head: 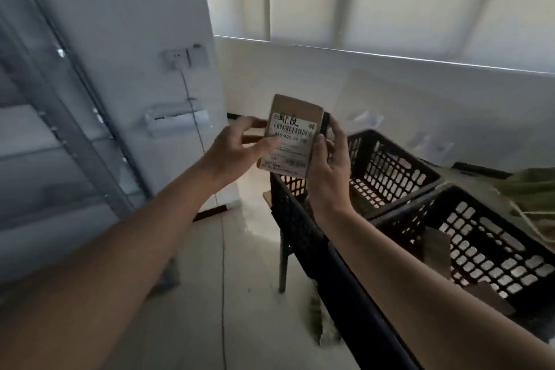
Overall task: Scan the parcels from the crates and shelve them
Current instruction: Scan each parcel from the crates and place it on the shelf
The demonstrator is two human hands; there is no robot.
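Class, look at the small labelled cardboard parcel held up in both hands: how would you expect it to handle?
The parcel probably stays stiff: its cardboard edges look straight. It seems light, since the left hand and right hand hold it mostly by fingertips. Flat-sided, it is unlikely to roll.

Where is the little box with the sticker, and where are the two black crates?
cardboard parcel (292, 135): head view, on its white barcode label.
far crate (390, 171): head view, on its lattice back wall.
near crate (486, 246): head view, on its lattice wall.
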